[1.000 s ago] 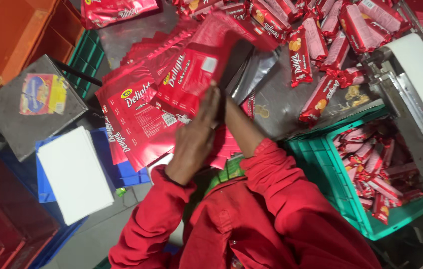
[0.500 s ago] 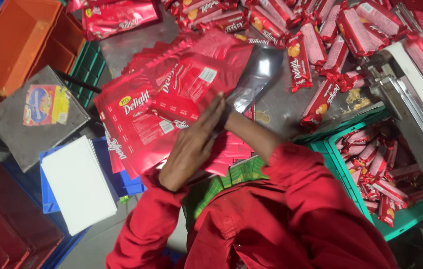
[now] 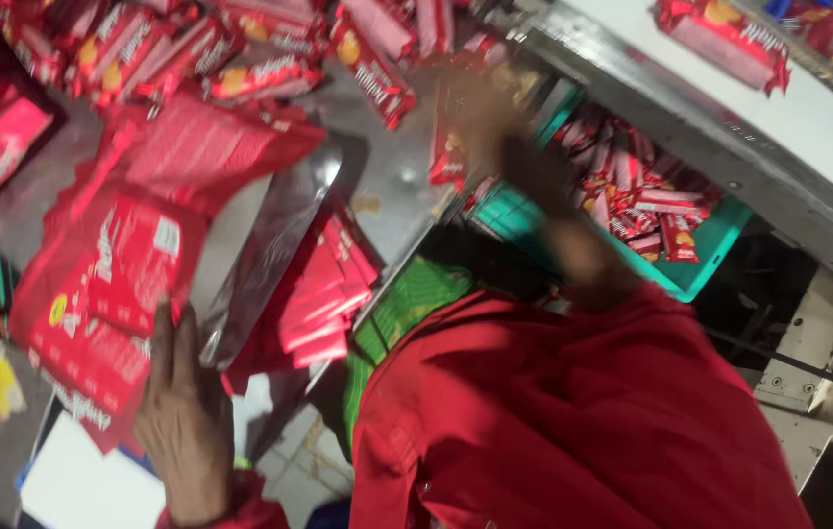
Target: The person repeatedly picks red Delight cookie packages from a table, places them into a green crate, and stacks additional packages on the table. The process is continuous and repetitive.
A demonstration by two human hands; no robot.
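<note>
Left hand (image 3: 184, 411) laid flat, fingers spread, on the lower edge of a stack of large flat red foil bags (image 3: 108, 294) lying on the grey metal table (image 3: 387, 186), next to one bag turned silver side up (image 3: 269, 260). Right hand (image 3: 495, 118) blurred, stretched toward the scattered small red biscuit packets (image 3: 260, 69) at the table's far edge; grip impossible to tell. Just beside it, a teal plastic crate (image 3: 701, 269) filled with the same packets.
</note>
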